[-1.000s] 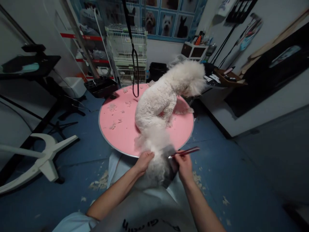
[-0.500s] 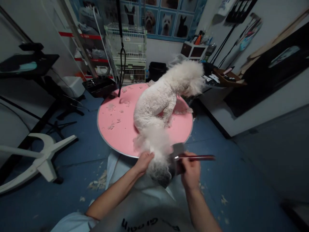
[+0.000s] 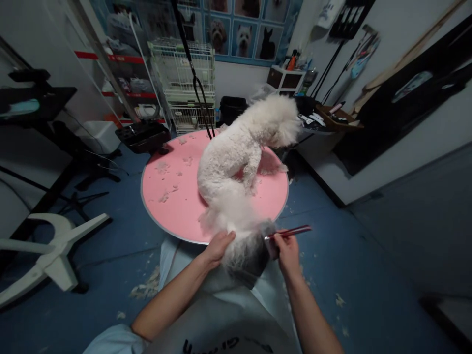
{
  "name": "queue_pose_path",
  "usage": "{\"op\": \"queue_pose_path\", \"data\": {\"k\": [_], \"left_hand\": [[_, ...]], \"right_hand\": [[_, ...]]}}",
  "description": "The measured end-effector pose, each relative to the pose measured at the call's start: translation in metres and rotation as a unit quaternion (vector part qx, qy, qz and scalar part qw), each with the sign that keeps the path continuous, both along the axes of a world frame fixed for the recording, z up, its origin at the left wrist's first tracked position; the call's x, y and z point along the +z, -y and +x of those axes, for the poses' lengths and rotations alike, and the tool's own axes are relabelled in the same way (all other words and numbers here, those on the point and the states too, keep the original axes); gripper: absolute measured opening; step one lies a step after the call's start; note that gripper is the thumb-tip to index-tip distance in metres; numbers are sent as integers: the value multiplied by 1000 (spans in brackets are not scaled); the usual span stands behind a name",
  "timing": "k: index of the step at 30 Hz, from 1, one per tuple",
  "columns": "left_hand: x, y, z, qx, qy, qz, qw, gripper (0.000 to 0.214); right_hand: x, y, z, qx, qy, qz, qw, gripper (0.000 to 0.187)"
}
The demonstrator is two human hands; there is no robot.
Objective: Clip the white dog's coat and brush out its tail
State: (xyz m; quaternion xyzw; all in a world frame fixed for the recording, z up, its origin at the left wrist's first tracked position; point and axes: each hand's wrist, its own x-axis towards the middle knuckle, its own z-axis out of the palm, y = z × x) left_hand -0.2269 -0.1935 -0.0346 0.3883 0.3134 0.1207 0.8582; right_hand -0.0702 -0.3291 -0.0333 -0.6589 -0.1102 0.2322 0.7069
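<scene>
A white curly-haired dog (image 3: 231, 157) sits on the round pink grooming table (image 3: 169, 206). A long fluffy tuft of its coat (image 3: 236, 246) reaches over the near edge; I cannot tell which body part is under it. My left hand (image 3: 220, 246) is closed on the left side of this tuft, fingers partly buried in hair. In my right hand (image 3: 288, 253) is a slicker brush (image 3: 295, 231) with a dark red handle. Its head sits against the tuft's right side, partly hidden by hair and blurred.
Hair clippings lie on the table and the blue floor. A black grooming loop (image 3: 199, 91) hangs behind the dog. White stand legs (image 3: 55, 250) are at left, wire cages (image 3: 184, 73) at the back, and a tray of tools (image 3: 337, 118) at back right.
The brush has shifted slightly left, and its handle now tilts up to the right. Hair at the tuft's end is spread wider. The whole view has shifted slightly; my left hand keeps its hold.
</scene>
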Motion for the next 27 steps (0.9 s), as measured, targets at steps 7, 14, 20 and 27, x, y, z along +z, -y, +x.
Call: {"op": "queue_pose_path", "data": {"k": [7, 14, 20, 27], "left_hand": [[7, -3, 4, -28, 4, 6, 1000, 42], [5, -2, 2, -33, 31, 13, 999, 39], [5, -5, 4, -51, 30, -20, 998, 41], [8, -6, 3, -47, 45, -24, 998, 41]], "right_hand": [[-2, 0, -3, 28, -13, 41, 999, 39], [9, 7, 31, -219, 28, 108, 969, 36], [-1, -6, 6, 39, -37, 24, 998, 38], [-1, 2, 14, -146, 59, 89, 984, 37]]}}
